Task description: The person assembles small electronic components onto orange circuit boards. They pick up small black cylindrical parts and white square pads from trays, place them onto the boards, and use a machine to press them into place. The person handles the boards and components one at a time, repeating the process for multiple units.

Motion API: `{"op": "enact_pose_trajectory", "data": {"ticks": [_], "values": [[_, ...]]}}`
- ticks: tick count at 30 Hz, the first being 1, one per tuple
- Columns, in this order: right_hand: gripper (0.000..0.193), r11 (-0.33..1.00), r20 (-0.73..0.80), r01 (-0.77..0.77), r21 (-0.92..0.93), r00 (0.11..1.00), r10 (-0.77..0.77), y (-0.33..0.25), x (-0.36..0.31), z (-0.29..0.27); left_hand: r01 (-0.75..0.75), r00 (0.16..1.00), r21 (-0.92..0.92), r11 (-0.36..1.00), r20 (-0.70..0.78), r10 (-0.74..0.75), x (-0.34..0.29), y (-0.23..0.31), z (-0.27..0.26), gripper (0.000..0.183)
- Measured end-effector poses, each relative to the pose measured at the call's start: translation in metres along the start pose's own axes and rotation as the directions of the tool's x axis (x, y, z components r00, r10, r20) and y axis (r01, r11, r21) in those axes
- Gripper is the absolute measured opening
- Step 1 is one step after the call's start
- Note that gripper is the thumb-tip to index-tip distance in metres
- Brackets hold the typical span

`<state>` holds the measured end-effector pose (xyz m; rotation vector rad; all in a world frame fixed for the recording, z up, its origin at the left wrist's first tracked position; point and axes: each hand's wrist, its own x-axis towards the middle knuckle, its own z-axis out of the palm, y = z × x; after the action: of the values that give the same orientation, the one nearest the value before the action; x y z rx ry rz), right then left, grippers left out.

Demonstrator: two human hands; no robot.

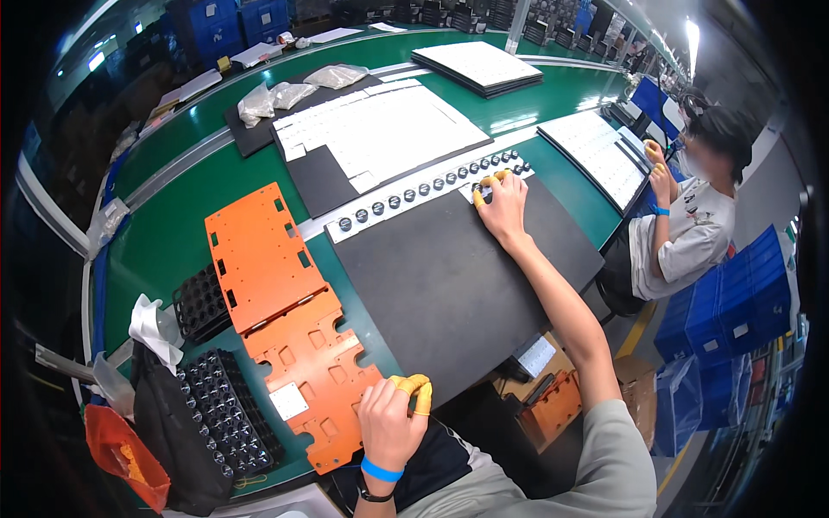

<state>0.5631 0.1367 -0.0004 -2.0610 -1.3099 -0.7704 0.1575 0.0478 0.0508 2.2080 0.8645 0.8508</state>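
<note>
My right hand (503, 207), yellow covers on its fingertips, reaches over the far edge of a black mat (466, 285). Its thumb and fingers close around a small black round part (486, 194), partly covered by the fingers. Just beyond runs a white strip (361, 226) bearing a row of several such parts. My left hand (395, 423), also with yellow fingertip covers, is curled at the mat's near left corner, beside an orange fixture plate (324, 367). Whatever may be in its fingers is too small or hidden to make out.
At left stand black trays (226, 414) of small round parts and an orange bag (129, 453). White sheets on a black board (380, 129) and clear plastic bags (289, 93) lie beyond the strip. At right a co-worker (691, 198) handles another white-covered board (596, 155).
</note>
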Motion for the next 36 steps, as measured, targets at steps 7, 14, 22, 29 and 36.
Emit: {"op": "enact_pose_trajectory", "data": {"ticks": [7,14,22,29,36], "values": [[0.026,0.999,0.034,-0.029,0.044,0.999,0.028,0.007,0.002,0.005,-0.004,1.0,-0.01,1.0,-0.004,0.004,0.0,-0.001,-0.001,0.009],[0.028,1.0,0.043,-0.017,0.012,0.999,0.016,0.006,0.004,0.004,0.002,1.0,-0.053,0.999,-0.002,-0.002,0.0,0.0,-0.003,0.01],[0.023,0.848,0.103,0.262,0.461,0.933,-0.345,-0.116,-0.009,-0.047,-0.081,0.995,-0.084,0.993,-0.06,0.076,-0.002,-0.005,-0.001,0.01],[0.022,0.588,0.204,0.47,0.658,0.64,-0.74,-0.306,-0.066,-0.125,-0.047,0.999,0.008,0.999,0.004,0.047,-0.022,-0.025,0.01,0.023],[0.031,0.702,0.56,0.443,0.558,0.422,-0.712,-0.377,-0.092,-0.128,-0.179,0.982,0.051,0.983,-0.054,0.182,-0.032,-0.041,0.027,0.031]]}}
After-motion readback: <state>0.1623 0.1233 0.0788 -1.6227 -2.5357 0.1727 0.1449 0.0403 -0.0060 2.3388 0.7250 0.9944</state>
